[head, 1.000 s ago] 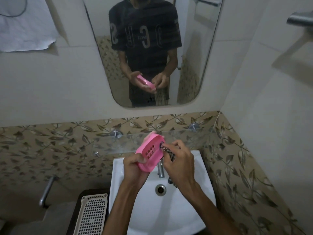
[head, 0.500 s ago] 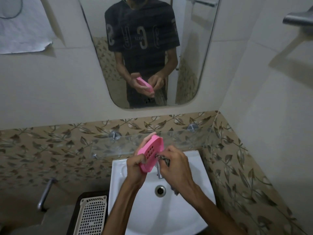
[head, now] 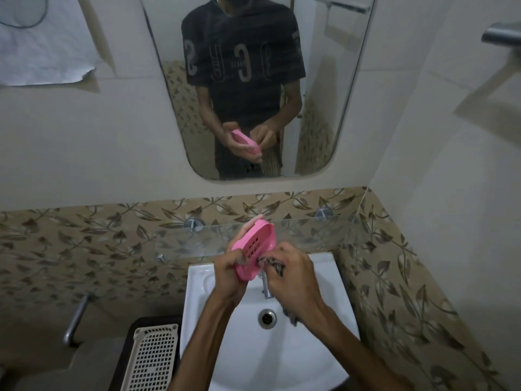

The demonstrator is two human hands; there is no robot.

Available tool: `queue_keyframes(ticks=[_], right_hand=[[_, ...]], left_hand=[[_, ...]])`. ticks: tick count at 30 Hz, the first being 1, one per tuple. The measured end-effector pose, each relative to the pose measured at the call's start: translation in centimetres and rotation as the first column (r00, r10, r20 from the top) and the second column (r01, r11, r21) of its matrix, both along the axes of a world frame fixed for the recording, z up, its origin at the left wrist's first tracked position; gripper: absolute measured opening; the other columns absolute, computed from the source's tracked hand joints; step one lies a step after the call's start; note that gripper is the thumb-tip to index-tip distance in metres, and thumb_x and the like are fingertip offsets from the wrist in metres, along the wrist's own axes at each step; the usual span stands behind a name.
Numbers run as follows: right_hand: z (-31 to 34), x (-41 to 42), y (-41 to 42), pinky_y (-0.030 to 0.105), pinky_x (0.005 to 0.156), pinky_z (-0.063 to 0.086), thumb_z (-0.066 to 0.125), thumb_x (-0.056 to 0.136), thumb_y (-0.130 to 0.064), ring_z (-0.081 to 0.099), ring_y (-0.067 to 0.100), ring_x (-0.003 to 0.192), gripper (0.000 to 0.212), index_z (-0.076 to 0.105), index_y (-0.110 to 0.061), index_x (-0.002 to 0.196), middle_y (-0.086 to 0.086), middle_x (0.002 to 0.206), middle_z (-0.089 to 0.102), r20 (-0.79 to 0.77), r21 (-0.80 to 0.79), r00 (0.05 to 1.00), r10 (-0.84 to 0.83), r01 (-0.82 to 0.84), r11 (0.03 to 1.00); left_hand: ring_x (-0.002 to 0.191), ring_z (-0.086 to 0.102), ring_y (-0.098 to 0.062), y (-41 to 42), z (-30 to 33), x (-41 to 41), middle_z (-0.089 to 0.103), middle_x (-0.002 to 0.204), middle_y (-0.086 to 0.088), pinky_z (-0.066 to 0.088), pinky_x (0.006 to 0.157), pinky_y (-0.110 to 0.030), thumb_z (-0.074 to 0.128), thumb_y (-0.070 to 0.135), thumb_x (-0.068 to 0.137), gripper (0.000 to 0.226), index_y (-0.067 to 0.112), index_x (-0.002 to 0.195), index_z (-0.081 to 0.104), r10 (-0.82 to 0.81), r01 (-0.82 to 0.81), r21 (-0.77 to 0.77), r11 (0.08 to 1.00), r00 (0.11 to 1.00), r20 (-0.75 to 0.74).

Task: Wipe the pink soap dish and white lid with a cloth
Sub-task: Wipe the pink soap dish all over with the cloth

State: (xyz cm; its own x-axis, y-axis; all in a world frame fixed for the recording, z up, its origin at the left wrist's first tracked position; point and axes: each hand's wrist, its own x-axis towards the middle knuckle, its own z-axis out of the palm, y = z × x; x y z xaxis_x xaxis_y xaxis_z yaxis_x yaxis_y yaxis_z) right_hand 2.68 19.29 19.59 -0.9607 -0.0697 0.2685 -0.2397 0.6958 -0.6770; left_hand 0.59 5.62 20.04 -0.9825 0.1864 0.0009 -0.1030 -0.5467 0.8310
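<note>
- The left hand (head: 227, 273) grips the pink oval plastic soap dish (head: 253, 248), tilted, above the white ceramic sink (head: 239, 348).
- The right hand (head: 293, 280) pinches a dark patterned cloth (head: 275, 265) against the dish.

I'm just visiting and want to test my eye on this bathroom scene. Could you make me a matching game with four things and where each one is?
Things:
1. pink soap dish
2. cloth
3. white perforated tray
4. mirror

Places:
A. on the wall above the sink
B. gripped in the left hand
C. left of the sink
D. bunched in the right hand

Pairs: 1-B, 2-D, 3-C, 4-A
</note>
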Motion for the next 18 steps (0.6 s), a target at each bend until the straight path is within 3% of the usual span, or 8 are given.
queue_keyframes(ticks=[4, 8, 12, 15, 18], right_hand=[[0.0, -1.2, 0.7, 0.024, 0.064, 0.048, 0.068, 0.09, -0.009, 0.054, 0.008, 0.075, 0.015, 0.078, -0.02, 0.093, -0.006, 0.087, 0.058, 0.002, 0.022, 0.996, -0.09, 0.09, 0.996], [0.0, -0.2, -0.1, 0.007, 0.066, 0.038, 0.069, 0.089, -0.011, 0.053, 0.002, 0.076, 0.015, 0.076, -0.024, 0.091, -0.01, 0.089, 0.061, 0.003, 0.052, 0.997, 0.08, -0.08, 0.995], [0.2, -1.3, 0.5, 0.02, 0.066, 0.047, 0.068, 0.09, -0.007, 0.056, 0.01, 0.077, 0.017, 0.078, -0.019, 0.097, -0.004, 0.089, 0.059, -0.012, 0.01, 0.996, -0.093, 0.094, 0.996], [0.1, -0.3, -0.2, 0.014, 0.07, 0.046, 0.071, 0.089, -0.01, 0.057, 0.004, 0.079, 0.017, 0.078, -0.023, 0.096, -0.008, 0.092, 0.062, -0.005, 0.008, 0.997, 0.081, -0.081, 0.997], [0.2, -1.4, 0.6, 0.017, 0.067, 0.045, 0.071, 0.091, -0.01, 0.052, 0.002, 0.075, 0.017, 0.079, -0.022, 0.101, -0.01, 0.088, 0.057, -0.015, -0.046, 0.997, -0.074, 0.074, 0.996]], left_hand=[[0.103, 0.067, -0.026, 0.0, -0.2, -0.1, 0.071, 0.12, -0.016, 0.057, 0.077, -0.033, 0.056, 0.019, 0.045, 0.086, 0.013, 0.13, 0.07, -0.008, 0.008, 0.018, 1.0, 1.0, 0.004], [0.097, 0.068, -0.022, -0.4, -0.4, -0.3, 0.074, 0.114, -0.012, 0.056, 0.068, -0.028, 0.057, 0.021, 0.045, 0.08, 0.017, 0.123, 0.075, 0.018, -0.019, 0.028, 0.999, 1.0, 0.015], [0.107, 0.065, -0.026, 0.0, -0.1, -0.6, 0.069, 0.128, -0.016, 0.054, 0.077, -0.033, 0.055, 0.021, 0.048, 0.086, 0.017, 0.133, 0.068, 0.015, -0.015, -0.015, 1.0, 1.0, -0.013], [0.097, 0.07, -0.02, -0.4, -0.4, -0.7, 0.075, 0.118, -0.01, 0.056, 0.068, -0.028, 0.055, 0.019, 0.048, 0.079, 0.019, 0.125, 0.075, 0.01, -0.011, 0.071, 0.997, 1.0, 0.01], [0.094, 0.073, -0.022, -0.5, -0.5, -0.7, 0.077, 0.109, -0.012, 0.061, 0.07, -0.03, 0.055, 0.015, 0.047, 0.074, 0.015, 0.117, 0.079, -0.001, -0.006, 0.156, 0.988, 0.999, 0.045]])
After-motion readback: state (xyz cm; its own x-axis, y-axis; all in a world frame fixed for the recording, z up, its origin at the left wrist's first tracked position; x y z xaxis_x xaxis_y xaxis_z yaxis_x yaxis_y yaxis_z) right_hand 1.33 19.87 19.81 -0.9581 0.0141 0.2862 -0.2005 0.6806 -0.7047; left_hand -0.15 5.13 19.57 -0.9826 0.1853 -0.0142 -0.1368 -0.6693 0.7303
